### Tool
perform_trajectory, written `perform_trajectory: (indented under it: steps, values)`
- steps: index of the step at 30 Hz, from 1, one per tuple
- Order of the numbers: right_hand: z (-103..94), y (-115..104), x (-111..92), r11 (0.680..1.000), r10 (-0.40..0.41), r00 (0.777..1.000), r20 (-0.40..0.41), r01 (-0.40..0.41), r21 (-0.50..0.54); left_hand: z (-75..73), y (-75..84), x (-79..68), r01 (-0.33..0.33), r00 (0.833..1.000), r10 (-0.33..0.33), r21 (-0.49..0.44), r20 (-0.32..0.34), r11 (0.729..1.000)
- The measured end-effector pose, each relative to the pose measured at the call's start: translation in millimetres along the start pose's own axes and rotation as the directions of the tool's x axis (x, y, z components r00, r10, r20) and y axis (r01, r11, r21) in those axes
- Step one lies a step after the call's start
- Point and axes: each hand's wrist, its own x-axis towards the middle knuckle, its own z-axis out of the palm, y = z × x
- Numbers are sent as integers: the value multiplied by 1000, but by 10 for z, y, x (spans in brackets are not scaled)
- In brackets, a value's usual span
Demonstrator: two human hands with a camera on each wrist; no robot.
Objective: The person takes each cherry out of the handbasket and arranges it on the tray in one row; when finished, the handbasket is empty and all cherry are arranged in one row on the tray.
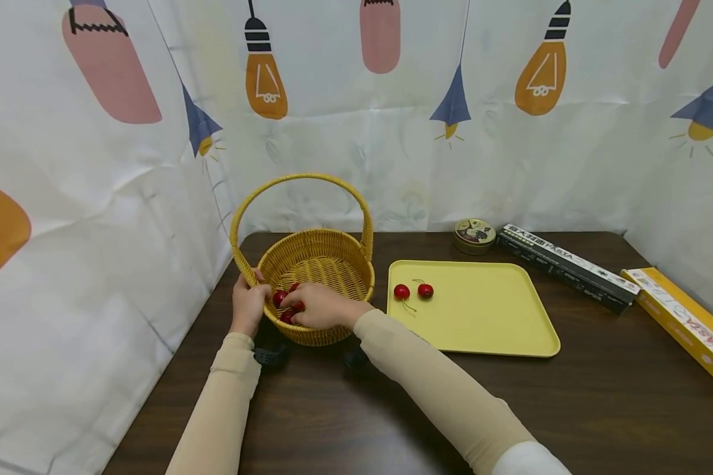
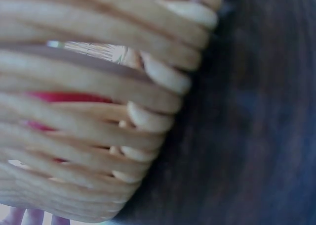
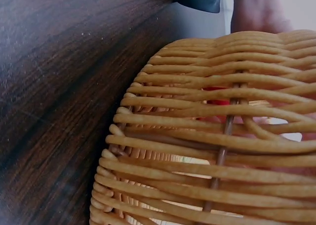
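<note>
A yellow wicker basket with a tall arched handle stands on the dark table. My left hand grips its left rim at the foot of the handle. Inside, along the near left wall, lie several red cherries. My right hand reaches in over the right side, fingers curled round a cherry among the others. Both wrist views look mostly at the basket's woven wall, with red showing through the gaps. To the right, two stemmed cherries rest on a yellow tray.
Behind the tray sits a round tin. A long black pasta box lies at the back right, with a yellow pasta box along the right edge. A patterned white curtain hangs behind and beside the table.
</note>
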Motion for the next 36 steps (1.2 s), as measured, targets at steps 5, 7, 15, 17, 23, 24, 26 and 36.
perform_trajectory:
  steps: [5,7,15,17,23,24,26,36]
  values:
    - [3,8,25,999,-9,996,86,6,31,-16,9,-6,5,1000,-5,12,-2,1000]
    - [3,12,24,999,-8,994,106,2,51,-19,9,-9,4,1000,-3,14,-2,1000]
    - [-6,61,-1,984,26,990,139,-49,168,-9,-3,-12,-2,1000,2,24,11,1000]
    - [-20,67,-1,979,53,987,154,-82,186,-3,0,-7,-3,1000,2,23,9,1000]
    - [-36,40,3,978,136,969,206,-164,128,-1,21,-8,-4,1000,4,20,7,1000]
    - [-33,34,2,978,153,965,213,-179,108,-2,24,-12,-6,1000,6,22,10,1000]
    - [-24,22,-3,976,186,957,222,-206,72,-4,27,-21,-11,1000,11,25,18,1000]
    - [-53,19,-92,968,202,976,77,-212,137,-1,7,-31,-26,999,24,55,23,998]
